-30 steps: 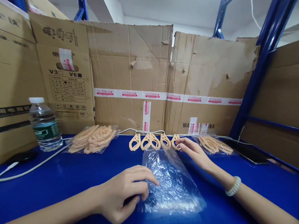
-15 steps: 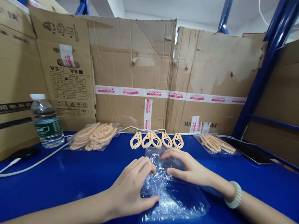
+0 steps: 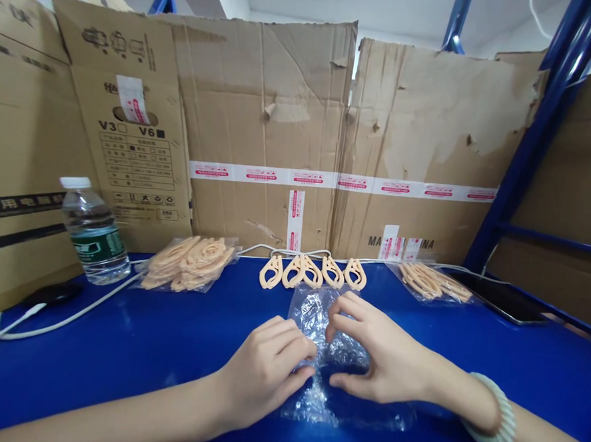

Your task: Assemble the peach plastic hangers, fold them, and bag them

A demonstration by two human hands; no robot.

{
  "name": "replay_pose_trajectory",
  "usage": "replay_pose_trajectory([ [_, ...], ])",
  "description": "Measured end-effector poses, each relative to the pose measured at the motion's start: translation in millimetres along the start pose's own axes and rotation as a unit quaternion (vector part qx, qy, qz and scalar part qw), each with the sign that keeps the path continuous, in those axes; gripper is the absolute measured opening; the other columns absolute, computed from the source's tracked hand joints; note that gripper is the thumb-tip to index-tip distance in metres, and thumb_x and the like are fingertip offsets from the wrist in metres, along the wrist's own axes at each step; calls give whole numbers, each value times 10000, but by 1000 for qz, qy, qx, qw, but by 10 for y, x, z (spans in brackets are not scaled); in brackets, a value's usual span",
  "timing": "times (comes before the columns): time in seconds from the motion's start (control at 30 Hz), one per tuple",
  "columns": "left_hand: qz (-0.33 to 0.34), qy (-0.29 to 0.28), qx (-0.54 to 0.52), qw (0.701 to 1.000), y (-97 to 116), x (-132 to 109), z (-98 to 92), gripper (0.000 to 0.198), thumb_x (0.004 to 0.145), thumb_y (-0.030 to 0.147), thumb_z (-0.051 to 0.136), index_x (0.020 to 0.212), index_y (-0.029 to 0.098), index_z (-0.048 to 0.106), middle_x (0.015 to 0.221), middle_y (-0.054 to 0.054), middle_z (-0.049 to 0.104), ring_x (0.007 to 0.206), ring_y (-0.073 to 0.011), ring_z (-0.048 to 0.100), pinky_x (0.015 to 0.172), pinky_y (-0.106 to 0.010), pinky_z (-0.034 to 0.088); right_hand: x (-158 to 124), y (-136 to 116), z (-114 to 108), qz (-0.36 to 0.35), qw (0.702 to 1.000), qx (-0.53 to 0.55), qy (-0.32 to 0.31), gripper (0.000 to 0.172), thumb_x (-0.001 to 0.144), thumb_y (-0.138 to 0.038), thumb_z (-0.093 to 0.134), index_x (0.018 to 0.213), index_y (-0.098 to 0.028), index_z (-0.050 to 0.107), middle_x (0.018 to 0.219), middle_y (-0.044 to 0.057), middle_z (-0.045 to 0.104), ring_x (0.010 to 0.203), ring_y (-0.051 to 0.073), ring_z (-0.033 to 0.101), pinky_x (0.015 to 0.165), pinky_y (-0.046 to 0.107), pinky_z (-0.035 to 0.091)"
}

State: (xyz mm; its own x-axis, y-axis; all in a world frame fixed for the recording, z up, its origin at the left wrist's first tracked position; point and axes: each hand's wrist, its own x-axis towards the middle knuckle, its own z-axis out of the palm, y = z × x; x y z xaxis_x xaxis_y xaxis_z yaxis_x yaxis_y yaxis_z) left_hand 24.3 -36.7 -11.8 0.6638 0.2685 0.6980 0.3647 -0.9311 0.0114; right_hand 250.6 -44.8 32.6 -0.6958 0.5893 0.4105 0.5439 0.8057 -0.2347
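A crinkled clear plastic bag [image 3: 314, 315] lies flat on the blue tabletop [image 3: 187, 348] in front of me. My left hand [image 3: 271, 369] is at the bag's left side, its fingers curled and its thumb drawn close to them on the film. Over the bag's right half, my right hand [image 3: 377, 353] arches with thumb and bent fingers apart, holding nothing. Just beyond the bag, several beige folding hangers [image 3: 309, 273] stand in a row, folded up. A bagged pile of similar beige hangers [image 3: 187, 264] lies to the left, and a smaller bagged bundle [image 3: 432, 283] to the right.
A water bottle [image 3: 94, 235] stands at the left, near a black object [image 3: 53, 294] with a white cable [image 3: 89, 322]. A dark flat device [image 3: 501, 300] lies at the right. Cardboard sheets [image 3: 261, 132] wall off the back; a blue metal post [image 3: 525, 148] rises at the right.
My right hand has moved back toward me and lifted from the film, its fingers more bent. My left thumb has closed toward its fingers. The view has shifted slightly.
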Motion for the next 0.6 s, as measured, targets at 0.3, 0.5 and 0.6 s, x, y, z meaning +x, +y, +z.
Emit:
replay_pose_trajectory([
  [0.3,25,-1,17,1000,6,6,-17,76,921,134,514,862,167,549,707,-11,611,639,-151,517,615,-292,402,2,-55,34,-27,999,2,-17,82,826,-118,596,851,-185,636,856,49,620,844,208,534,777,354,456],
  [0.5,33,-3,3,999,23,-12,-21,63,914,123,533,871,168,541,713,-16,618,633,-151,516,615,-293,398,1,-48,72,-61,996,71,9,118,933,-196,571,863,-183,664,886,50,675,866,196,567,785,325,466],
  [0.6,29,-6,0,1000,18,-25,-11,71,900,103,543,870,168,541,716,-16,614,637,-152,508,620,-296,399,-4,-42,87,-70,993,88,20,173,952,-250,559,847,-183,679,869,50,680,845,194,570,762,318,468],
])
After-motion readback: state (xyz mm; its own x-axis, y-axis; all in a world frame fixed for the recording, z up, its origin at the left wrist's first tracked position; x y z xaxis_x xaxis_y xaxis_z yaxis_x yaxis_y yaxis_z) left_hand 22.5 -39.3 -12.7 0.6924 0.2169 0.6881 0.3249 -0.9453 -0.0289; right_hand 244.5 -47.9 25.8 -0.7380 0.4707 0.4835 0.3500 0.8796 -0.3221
